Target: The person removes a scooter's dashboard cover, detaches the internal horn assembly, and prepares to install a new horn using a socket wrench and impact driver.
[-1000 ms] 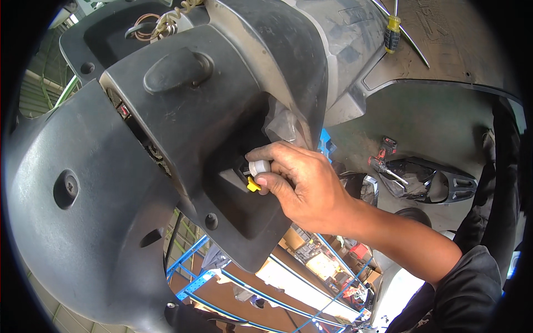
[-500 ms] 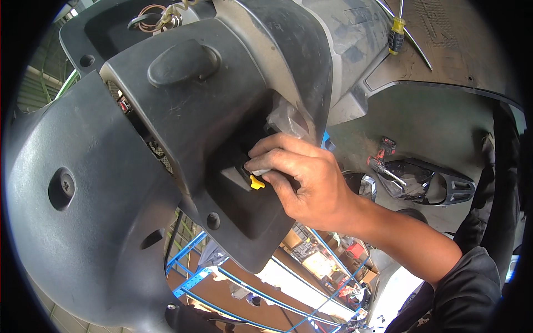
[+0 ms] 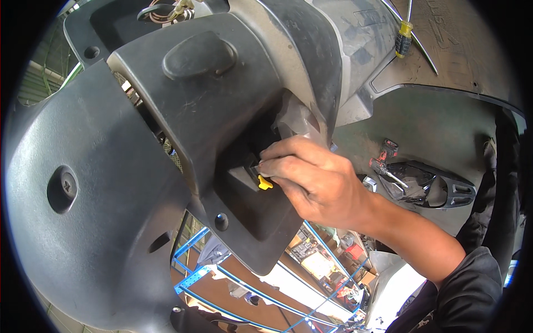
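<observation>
My right hand reaches into a recessed pocket in a dark plastic scooter panel. Its fingers are pinched on a small pale cylinder seen in the earlier views, now almost wholly hidden behind them. A yellow tab pokes out just below the fingertips, beside a dark angled bracket inside the pocket. A crumpled clear plastic piece lies at the pocket's upper right, above my fingers. My left hand is out of view.
Wires show at the top left. A yellow-handled screwdriver lies on the upper right panel. A red-black power drill and a loose black plastic part lie on the floor. Blue metal shelving holds assorted items below.
My right hand has shifted slightly right in the picture, along with the panels, and its fingers have curled further over the pale cylinder, covering it.
</observation>
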Demonstrator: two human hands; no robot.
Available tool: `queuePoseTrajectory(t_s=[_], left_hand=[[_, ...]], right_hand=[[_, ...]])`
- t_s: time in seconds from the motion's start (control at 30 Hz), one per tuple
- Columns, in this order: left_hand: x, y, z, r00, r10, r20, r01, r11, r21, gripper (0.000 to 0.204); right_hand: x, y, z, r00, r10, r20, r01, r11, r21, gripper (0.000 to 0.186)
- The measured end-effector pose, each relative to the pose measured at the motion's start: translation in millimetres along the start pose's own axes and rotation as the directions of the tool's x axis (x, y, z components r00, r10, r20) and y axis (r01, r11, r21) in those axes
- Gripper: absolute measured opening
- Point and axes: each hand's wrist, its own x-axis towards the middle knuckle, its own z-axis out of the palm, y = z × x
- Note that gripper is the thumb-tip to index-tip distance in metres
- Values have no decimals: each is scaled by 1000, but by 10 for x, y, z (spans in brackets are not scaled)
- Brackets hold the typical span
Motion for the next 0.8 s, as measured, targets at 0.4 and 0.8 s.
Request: queuePoseTrajectory(t_s=[0.4, 0.8], left_hand=[[18, -39, -72, 996, -54, 66, 54, 999, 5, 61], [21, -100, -123, 983, -100, 156, 101, 995, 3, 60]], right_hand=[[33, -68, 13, 954, 300, -15, -297, 950, 91, 15], [53, -50, 37, 983, 178, -38, -177, 983, 43, 11]])
